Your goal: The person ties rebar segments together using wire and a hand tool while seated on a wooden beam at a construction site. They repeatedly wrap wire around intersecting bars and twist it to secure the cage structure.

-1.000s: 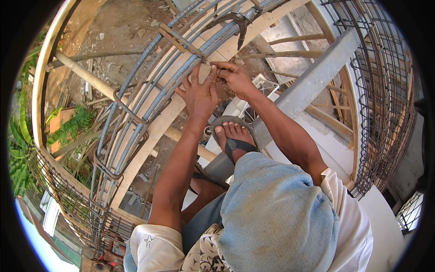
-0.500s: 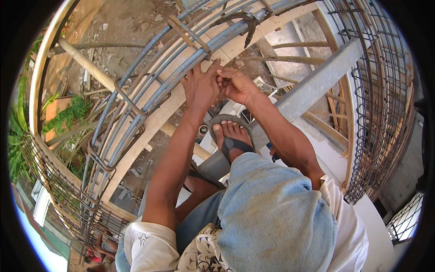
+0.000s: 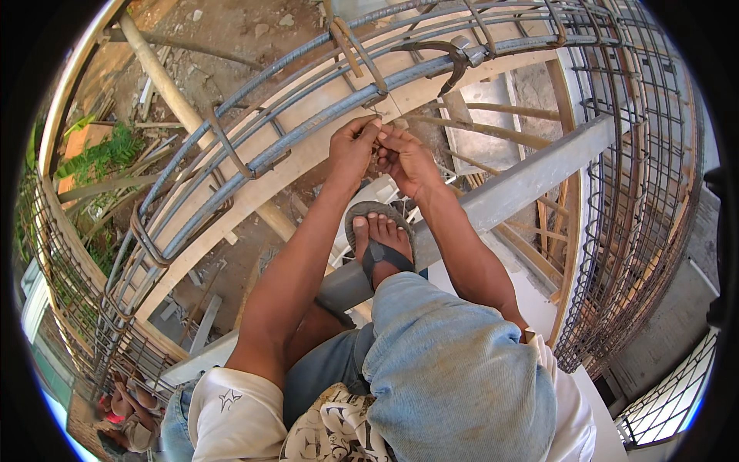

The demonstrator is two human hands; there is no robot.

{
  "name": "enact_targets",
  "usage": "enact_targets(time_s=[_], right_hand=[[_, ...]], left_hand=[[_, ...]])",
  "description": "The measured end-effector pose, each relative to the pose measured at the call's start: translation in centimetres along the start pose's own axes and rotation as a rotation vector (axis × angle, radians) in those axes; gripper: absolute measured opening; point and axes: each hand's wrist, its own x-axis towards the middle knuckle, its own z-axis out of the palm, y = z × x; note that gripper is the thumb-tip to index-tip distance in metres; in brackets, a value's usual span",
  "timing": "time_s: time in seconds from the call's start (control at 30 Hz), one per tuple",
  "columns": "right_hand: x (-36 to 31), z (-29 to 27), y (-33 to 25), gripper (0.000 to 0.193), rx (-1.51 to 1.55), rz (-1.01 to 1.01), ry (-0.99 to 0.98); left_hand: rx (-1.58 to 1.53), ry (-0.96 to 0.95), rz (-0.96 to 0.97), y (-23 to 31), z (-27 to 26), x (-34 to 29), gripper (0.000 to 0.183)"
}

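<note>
My left hand [image 3: 352, 156] and my right hand [image 3: 410, 163] meet just below the bundle of steel rebar [image 3: 323, 109]. Thumb and fingers of both are pinched together at a thin tie wire [image 3: 378, 113], whose ends stick up above the fingertips by the bar. How much wire lies inside the fingers is hidden. Beside them a rusty stirrup [image 3: 368, 61] wraps the bars. A dark claw hammer [image 3: 456, 68] rests hooked on the rebar to the right of my hands.
My sandalled foot [image 3: 382, 239] stands on a grey metal beam [image 3: 531, 173]. A wooden formwork board [image 3: 258, 185] runs under the rebar. Rebar mesh [image 3: 639, 192] curves along the right. Rubble-strewn ground [image 3: 223, 46] lies far below. People [image 3: 135, 412] sit at the lower left.
The view has shifted, so the bars and hammer sit further right. My left hand has gone from spread fingers against the bar to a pinch beside my right hand, at the wire.
</note>
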Motion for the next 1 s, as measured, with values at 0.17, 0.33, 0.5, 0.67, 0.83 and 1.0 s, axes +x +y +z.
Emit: enact_targets(time_s=[0.17, 0.33, 0.5, 0.67, 0.83, 1.0], right_hand=[[0.0, -0.3, -0.9, 0.031, -0.504, -0.294, 0.101], [1.8, 0.1, -2.9, 0.031, -0.912, -0.605, -0.016], [3.7, -0.3, -5.2, 0.026, -1.116, -0.533, -0.122], [4.4, -0.9, -6.4, 0.019, -1.327, -0.906, -0.255], [4.1, -1.1, -3.1, 0.018, -1.215, -1.038, -0.057], [4.6, 0.0, 2.9, 0.016, -0.778, -1.084, 0.065]], left_hand=[[0.479, 0.025, 0.104, 1.3, -0.7, 1.3, 0.029], [0.558, 0.042, 0.141, 1.7, -0.2, 0.6, 0.028], [0.490, 0.056, 0.083, 1.9, -0.6, 0.7, 0.024], [-0.046, -0.008, -0.044, 2.1, -1.0, 0.5, 0.018], [-0.290, 0.017, -0.120, 2.8, 0.2, -0.6, 0.017], [0.146, 0.287, 0.018, 3.4, 4.7, -2.2, 0.020]])
